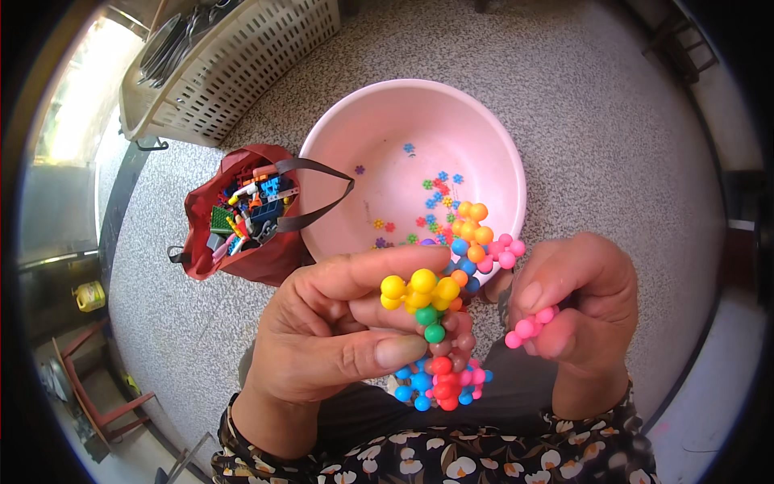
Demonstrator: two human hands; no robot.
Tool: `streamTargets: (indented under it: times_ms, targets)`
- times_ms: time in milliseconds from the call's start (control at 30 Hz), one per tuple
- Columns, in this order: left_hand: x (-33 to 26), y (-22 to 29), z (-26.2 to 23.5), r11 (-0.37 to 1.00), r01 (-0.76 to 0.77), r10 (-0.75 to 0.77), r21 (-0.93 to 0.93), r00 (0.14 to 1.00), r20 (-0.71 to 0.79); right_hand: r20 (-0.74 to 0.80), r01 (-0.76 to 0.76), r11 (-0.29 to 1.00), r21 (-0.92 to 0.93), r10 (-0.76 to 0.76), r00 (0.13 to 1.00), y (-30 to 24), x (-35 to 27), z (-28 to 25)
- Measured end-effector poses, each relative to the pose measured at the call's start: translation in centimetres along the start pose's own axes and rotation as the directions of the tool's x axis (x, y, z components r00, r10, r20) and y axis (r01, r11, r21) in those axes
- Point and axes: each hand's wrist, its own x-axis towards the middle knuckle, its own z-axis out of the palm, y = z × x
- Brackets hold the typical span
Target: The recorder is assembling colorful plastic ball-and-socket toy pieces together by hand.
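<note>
My left hand [330, 323] is closed round a cluster of joined knobbly plastic building pieces [442, 302], its thumb and fingers pinching the middle. Yellow, green, brown, red, blue, orange and pink balls show on it, and part is hidden behind the fingers. To the right, my right hand [576, 302] pinches a single pink knobbly building piece [528, 327] between thumb and fingertips. That piece is apart from the cluster. Both hands are over my lap, at the near side of a pink plastic basin [347, 121].
Many small colourful flower-shaped pieces [431, 202] lie in the basin. Left of it stands a dark red bag [274, 258] of mixed toy bricks, one handle hanging over the basin rim. A cream slatted basket [234, 73] sits far left; a wooden frame [93, 395] is near left.
</note>
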Motion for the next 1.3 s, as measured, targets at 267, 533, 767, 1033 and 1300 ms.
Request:
streamTargets:
  times_ms: [267, 533, 767, 1033, 1300]
  targets:
    - [-0.3, 0.3, 0.5, 0.999, 0.003, -0.003, 0.054, 1.0, 0.016, 0.066, -0.083, 0.994, 0.074, 0.078, 0.995, -0.2, 0.0, -0.8]
    - [-0.1, 0.3, 0.3, 0.99, 0.06, -0.055, 0.124, 0.998, -0.042, -0.067, -0.18, 0.984, -0.007, 0.179, 0.981, -1.0, 0.3, -0.4]
    - [-0.1, 0.3, 0.2, 0.993, 0.115, -0.114, 0.02, 0.992, -0.048, -0.076, 0.102, 0.972, -0.211, -0.12, 0.99, -0.4, 0.8, -0.3]
    - [-0.1, 0.4, 0.0, 0.987, 0.134, -0.131, -0.091, 0.991, 0.032, 0.069, 0.229, 0.867, -0.443, -0.222, 0.973, -0.9, 0.6, -0.6]
    - [0.1, 0.1, 0.0, 0.988, 0.1, -0.091, -0.119, 0.993, 0.072, -0.058, 0.084, 0.957, -0.278, -0.104, 0.993, -1.4, -0.1, 0.5]
